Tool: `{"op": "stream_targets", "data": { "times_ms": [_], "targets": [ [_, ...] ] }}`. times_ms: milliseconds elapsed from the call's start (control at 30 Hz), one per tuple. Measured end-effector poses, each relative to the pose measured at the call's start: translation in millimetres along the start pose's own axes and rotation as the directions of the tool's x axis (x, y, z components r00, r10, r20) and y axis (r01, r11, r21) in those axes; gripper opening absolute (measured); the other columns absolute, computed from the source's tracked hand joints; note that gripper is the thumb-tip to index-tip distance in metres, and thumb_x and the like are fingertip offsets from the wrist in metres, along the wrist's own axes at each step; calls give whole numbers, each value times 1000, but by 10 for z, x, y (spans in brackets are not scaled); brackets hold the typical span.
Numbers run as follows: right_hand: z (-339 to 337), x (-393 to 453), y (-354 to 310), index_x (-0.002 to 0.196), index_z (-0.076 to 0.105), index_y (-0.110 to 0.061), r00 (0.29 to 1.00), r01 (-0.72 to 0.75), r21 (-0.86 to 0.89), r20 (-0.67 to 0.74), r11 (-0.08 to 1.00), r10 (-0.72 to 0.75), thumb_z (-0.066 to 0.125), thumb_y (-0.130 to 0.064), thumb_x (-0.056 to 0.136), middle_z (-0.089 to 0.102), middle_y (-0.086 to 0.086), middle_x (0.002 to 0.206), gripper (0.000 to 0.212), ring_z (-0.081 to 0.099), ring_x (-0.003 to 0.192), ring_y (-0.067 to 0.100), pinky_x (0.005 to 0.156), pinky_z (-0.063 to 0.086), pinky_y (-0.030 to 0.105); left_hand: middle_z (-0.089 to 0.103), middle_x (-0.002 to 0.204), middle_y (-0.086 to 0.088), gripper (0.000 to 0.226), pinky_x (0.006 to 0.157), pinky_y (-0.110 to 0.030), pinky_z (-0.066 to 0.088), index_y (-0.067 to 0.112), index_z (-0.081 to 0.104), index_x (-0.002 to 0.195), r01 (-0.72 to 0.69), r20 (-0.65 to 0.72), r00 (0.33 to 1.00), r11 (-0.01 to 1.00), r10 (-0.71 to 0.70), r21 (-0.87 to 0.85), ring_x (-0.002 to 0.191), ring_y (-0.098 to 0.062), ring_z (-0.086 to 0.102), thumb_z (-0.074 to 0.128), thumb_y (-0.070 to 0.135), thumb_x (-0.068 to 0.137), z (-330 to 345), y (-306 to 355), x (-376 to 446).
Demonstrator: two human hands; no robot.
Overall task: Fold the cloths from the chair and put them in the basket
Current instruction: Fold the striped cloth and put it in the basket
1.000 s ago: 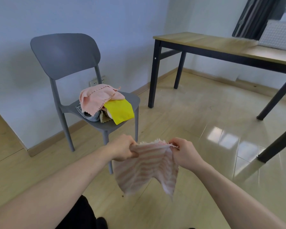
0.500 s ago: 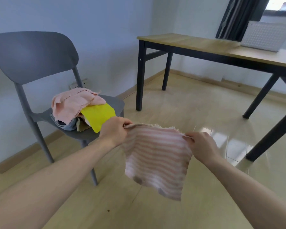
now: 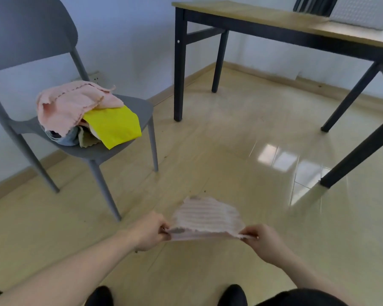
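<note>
— While both hands pinch it, where's the striped cloth [image 3: 205, 219]?
— Stretched between left hand [image 3: 149, 231] and right hand [image 3: 263, 242], fingers closed on its corners, above the floor.
— And the rest?
— Piled on the chair [image 3: 131, 107]; basket [image 3: 360, 11] sits on the bench [image 3: 263, 17].

Striped cloth [image 3: 205, 217] between both hands

No readable text, labels or numbers anywhere

Two hands: the left hand [image 3: 149, 231] and the right hand [image 3: 266, 242]. One chair [image 3: 128, 107], one counter [image 3: 274, 19], one basket [image 3: 360, 11]. One striped cloth [image 3: 206, 219]; the heaped cloths [image 3: 86, 111] cannot be counted.
</note>
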State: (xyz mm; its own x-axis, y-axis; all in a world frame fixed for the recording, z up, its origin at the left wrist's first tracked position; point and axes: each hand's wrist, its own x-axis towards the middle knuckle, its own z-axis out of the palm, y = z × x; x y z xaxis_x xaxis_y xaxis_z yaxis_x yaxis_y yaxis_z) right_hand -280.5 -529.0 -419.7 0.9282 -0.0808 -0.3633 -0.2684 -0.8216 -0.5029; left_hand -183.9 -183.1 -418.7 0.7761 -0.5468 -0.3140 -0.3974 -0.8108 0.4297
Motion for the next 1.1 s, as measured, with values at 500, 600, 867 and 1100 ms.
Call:
{"op": "stream_targets", "data": {
  "times_ms": [500,600,867,1100],
  "targets": [
    [963,692,750,105,74,-27,964,-255,154,-38,955,264,64,-22,96,70,-15,100,14,66,97,8,76,46,21,76,100,14,20,76,-27,53,31,74,98,179,82,982,981,-173,-74,94,-11,70,59,28,86,1024,-419,883],
    [958,980,833,104,75,-25,951,-279,194,-83,940,299,69,-25,93,74,-9,101,13,69,97,11,77,48,23,71,120,1,32,89,-32,51,25,67,124,193,17,981,981,-193,-32,113,-24,65,61,26,93,1014,-476,1184],
    [1013,1708,1024,103,76,-16,923,-318,213,-152,924,352,75,-19,88,76,4,94,16,71,94,24,73,43,26,65,126,-3,47,87,-36,54,25,52,138,271,-11,962,961,-272,-54,111,-26,62,59,16,93,1201,-605,1891],
    [1319,1774,1190,149,41,-7,840,-490,214,-141,845,523,77,-27,87,54,16,144,73,54,130,35,105,45,42,39,144,-2,63,96,-38,50,19,39,147,271,94,956,959,-279,86,127,-25,43,60,7,89,1633,-585,1873]
  ]
}}
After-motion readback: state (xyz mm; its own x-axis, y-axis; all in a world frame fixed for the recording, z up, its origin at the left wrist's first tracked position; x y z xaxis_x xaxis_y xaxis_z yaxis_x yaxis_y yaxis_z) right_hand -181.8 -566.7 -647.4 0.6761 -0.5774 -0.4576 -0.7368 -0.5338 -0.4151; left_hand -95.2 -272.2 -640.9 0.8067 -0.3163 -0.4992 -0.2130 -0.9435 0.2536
